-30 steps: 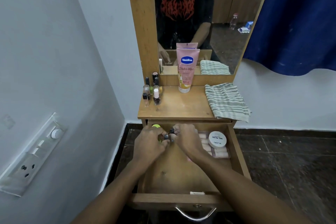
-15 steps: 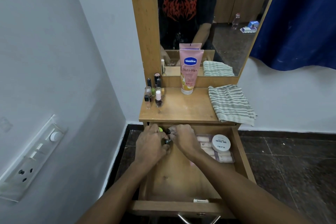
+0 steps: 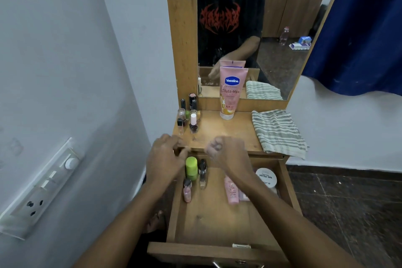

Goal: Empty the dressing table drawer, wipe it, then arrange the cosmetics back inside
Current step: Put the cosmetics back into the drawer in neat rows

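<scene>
**Friend:** What's in front of you?

**Me:** The dressing table (image 3: pixel 219 135), with its mirror (image 3: pixel 282 17) rising from the back of the top. Under the top is the drawer (image 3: pixel 217 222), pulled out toward me, and most of its wooden floor is bare.

**Friend:** And on the top?

**Me:** A striped cloth (image 3: pixel 278 130) lies folded at the right end, with one corner hanging over the front edge. A pink Vaseline tube (image 3: pixel 230 93) stands cap-down against the mirror's lower frame. At the back left corner, a cluster of small bottles (image 3: pixel 188 115) and dark tubes stands upright, packed close together.

**Friend:** Your hands?

**Me:** Both are at the front edge of the top, above the back of the drawer. My left hand (image 3: pixel 166 156) is at the left corner. Its fingers are loosely bent and a little apart, with nothing between them that I can see. Whether the fingertips touch the edge, I can't tell. My right hand (image 3: pixel 226 152) is near the middle, with its fingers curled in toward the palm. It's blurred, so I can't tell if anything small sits inside that curl.

**Friend:** What's in the drawer?

**Me:** At the back right there's a round white jar (image 3: pixel 265 177) with "nail polish" on its lid, partly hidden by my right forearm. Left of it a pink tube (image 3: pixel 231 192) lies flat. At the back left a green-capped bottle (image 3: pixel 191 166) stands upright, and a clear bottle (image 3: pixel 202 173) with a dark cap is just to its right. In front of those is a small pink bottle (image 3: pixel 187 190) with a dark cap.
</scene>
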